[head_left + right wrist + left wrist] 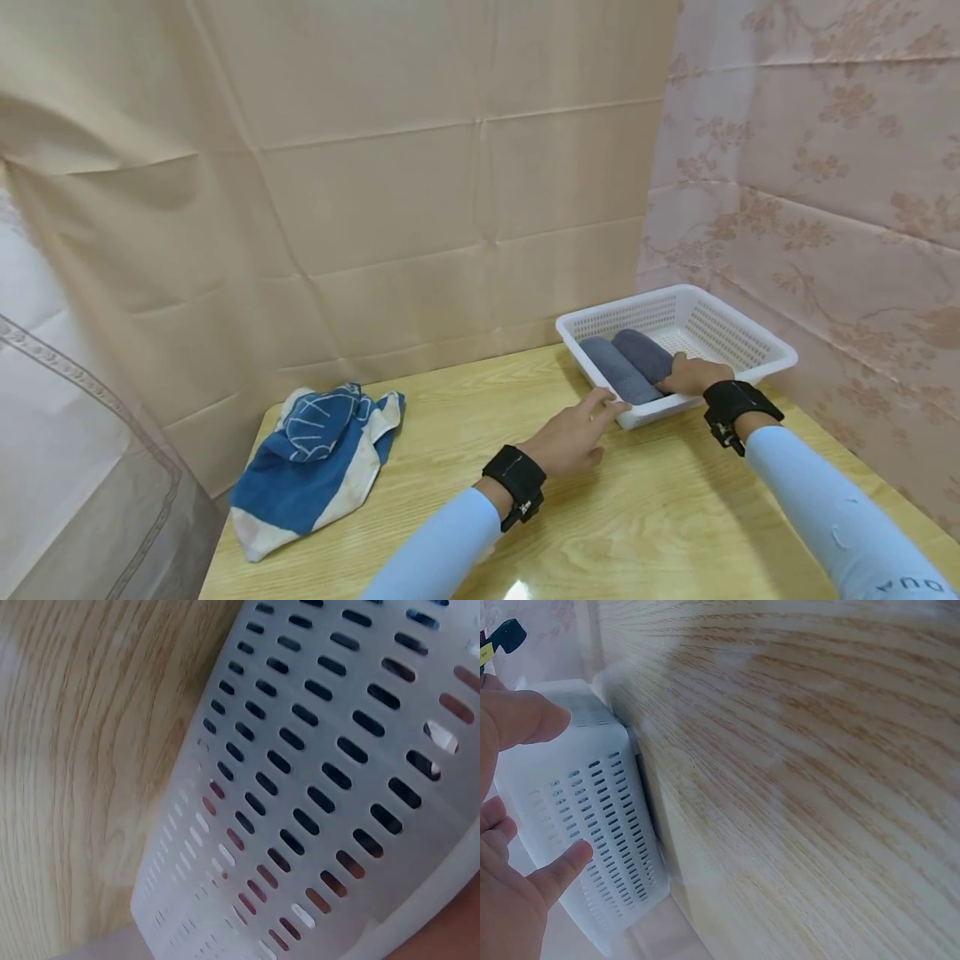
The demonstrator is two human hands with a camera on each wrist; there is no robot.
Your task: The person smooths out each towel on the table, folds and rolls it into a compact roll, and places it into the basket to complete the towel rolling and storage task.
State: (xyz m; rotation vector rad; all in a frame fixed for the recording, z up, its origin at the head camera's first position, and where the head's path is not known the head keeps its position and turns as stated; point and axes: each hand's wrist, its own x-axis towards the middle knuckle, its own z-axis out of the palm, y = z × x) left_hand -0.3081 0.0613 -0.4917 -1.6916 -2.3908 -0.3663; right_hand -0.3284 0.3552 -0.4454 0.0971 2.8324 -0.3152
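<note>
Two grey rolled towels lie side by side in a white plastic basket [772, 360] in the head view. My right hand [696, 377] reaches over the near rim into the basket. Its thumb and fingers hold the near end of the right-hand rolled towel [643, 353]. The left-hand rolled towel [618, 371] lies along the basket's left wall. My left hand [566, 437] is at the basket's near left corner, fingers extended and fingertips right at the rim. In the left wrist view its fingers [559, 874] spread before the slotted basket wall [604, 817].
A blue and white towel [318, 467] lies crumpled at the table's left side. The wooden table [465, 400] stands against a beige cloth [390, 200] behind and a floral cloth [847, 192] on the right, close to the basket.
</note>
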